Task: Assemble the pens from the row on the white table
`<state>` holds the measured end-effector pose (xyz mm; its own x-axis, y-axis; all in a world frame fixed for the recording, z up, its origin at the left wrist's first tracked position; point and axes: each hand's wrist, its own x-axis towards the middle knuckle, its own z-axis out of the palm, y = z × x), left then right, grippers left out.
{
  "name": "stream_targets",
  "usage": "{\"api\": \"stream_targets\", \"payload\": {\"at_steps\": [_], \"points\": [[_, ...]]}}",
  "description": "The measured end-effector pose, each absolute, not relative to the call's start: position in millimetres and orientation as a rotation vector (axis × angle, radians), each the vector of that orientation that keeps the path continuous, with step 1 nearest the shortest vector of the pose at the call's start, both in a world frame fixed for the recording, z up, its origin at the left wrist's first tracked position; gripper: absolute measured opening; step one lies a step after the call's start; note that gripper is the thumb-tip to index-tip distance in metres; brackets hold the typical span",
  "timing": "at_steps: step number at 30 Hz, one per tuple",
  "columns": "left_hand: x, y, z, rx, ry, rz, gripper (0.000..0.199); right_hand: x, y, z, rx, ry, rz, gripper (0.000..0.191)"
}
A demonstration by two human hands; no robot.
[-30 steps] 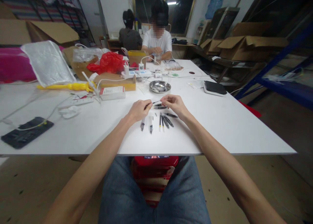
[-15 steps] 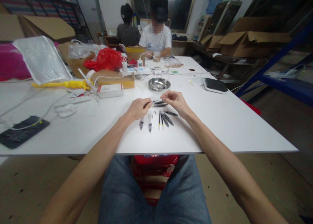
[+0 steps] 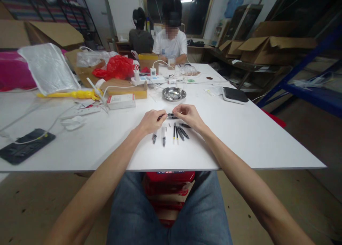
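Observation:
My left hand [image 3: 153, 121] is closed, thumb and fingers pinching a slim dark pen part whose end points toward the right hand. Facing it, my right hand [image 3: 189, 116] is closed in a pinch close to that part; whatever lies between its fingertips is too small to make out. Under and between the fingertips lie dark pen pieces [image 3: 172, 117], partly hidden. Nearer me on the table are two clear pen barrels with dark tips, one upright to my view [image 3: 164, 136] and one tilted [image 3: 154, 137]. Beside them lie black refills with yellow ends [image 3: 175, 132] and several glossy black pen pieces [image 3: 182, 132].
Beyond my hands stands a steel bowl [image 3: 174, 94]. To the left are a white box [image 3: 121, 101], a power strip [image 3: 149, 80], cables and a black tray-like object [image 3: 25, 145]. A black-topped device [image 3: 235, 95] lies right. A person in white [image 3: 171, 45] sits opposite.
My right hand has shifted slightly left, closer to the left hand, and now covers part of the pen pieces. The left hand still holds the slim dark part.

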<state>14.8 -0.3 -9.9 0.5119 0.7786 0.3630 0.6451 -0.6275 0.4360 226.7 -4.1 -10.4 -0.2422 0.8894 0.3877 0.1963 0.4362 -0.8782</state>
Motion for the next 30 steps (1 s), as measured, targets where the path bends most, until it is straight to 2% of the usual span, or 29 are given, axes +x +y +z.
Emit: {"api": "stream_targets", "payload": {"at_steps": [4, 8, 14, 21, 30], "points": [[15.2, -0.5, -12.2, 2.519, 1.203, 0.775, 0.025, 222.3, -6.6, -14.8, -0.946, -1.728, 0.946, 0.031], [19.1, -3.9, -11.4, 2.548, 1.163, 0.776, 0.021, 218.7, -10.9, -14.9, -1.041, -1.765, 0.922, 0.047], [24.7, -6.8, -11.2, 2.586, 1.115, 0.877, 0.026, 215.1, -18.4, -6.6, -0.952, -1.807, 0.946, 0.059], [28.5, -10.2, -11.4, 2.555, 1.095, 0.917, 0.030, 235.7, -12.1, 7.8, -0.944, -1.899, 0.999, 0.055], [23.7, -5.2, -14.7, 2.511, 1.130, 0.866, 0.029, 280.6, -3.6, 13.3, -1.246, -2.224, 1.071, 0.035]]}}
